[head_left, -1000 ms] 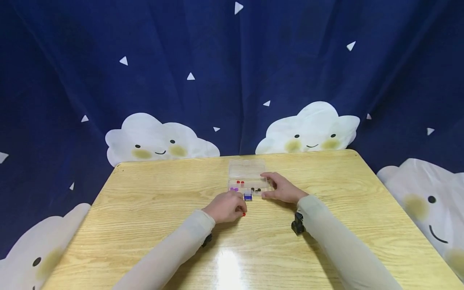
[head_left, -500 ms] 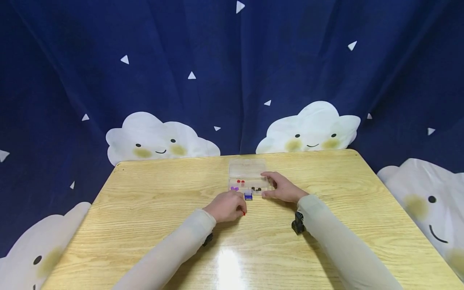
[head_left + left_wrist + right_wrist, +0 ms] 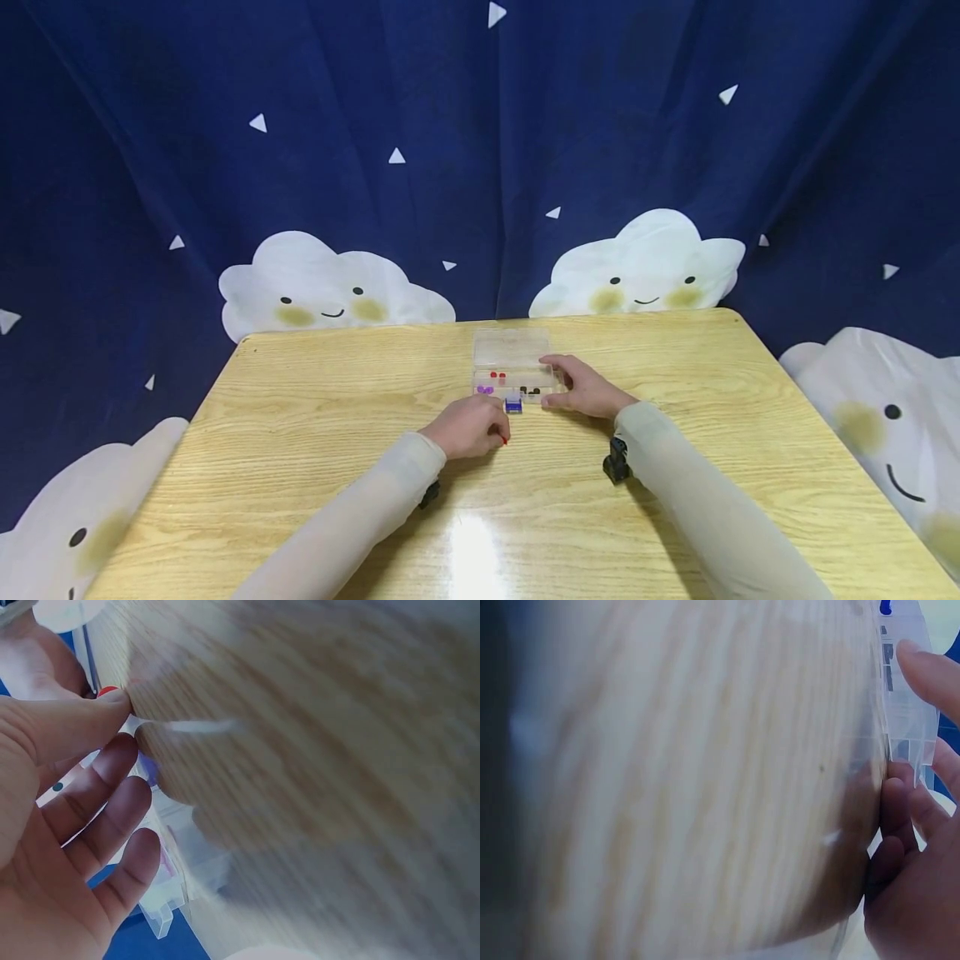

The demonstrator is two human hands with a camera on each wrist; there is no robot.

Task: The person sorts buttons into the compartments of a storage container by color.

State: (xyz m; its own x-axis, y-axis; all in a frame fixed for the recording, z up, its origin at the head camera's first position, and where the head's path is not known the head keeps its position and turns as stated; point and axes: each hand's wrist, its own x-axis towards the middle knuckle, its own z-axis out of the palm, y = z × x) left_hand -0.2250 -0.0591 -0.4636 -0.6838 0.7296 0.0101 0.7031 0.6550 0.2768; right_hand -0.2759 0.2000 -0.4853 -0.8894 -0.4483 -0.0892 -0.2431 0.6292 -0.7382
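Observation:
A clear plastic compartment box point(image 3: 512, 348) lies near the table's back edge, its lid raised toward the curtain. Red beads point(image 3: 498, 376), purple beads point(image 3: 485, 390) and black beads point(image 3: 530, 391) sit in separate compartments. My left hand point(image 3: 467, 427), in front of the box, pinches a small red bead point(image 3: 109, 690) between thumb and index finger; its other fingers are loosely bent. At the box's right end my right hand point(image 3: 588, 392) holds on, thumb at the front and fingers toward the back. A blue piece point(image 3: 513, 407) is at the box's front edge.
The wooden table point(image 3: 337, 392) extends to both sides of the box. Behind it hangs a dark blue curtain point(image 3: 465, 167) with white clouds and triangles. Black wrist mounts point(image 3: 617, 462) sit under the sleeves.
The red bead, seen below the left fingertips a second ago, is now partly covered by them. Both hands otherwise stay almost still, and the box has not visibly moved.

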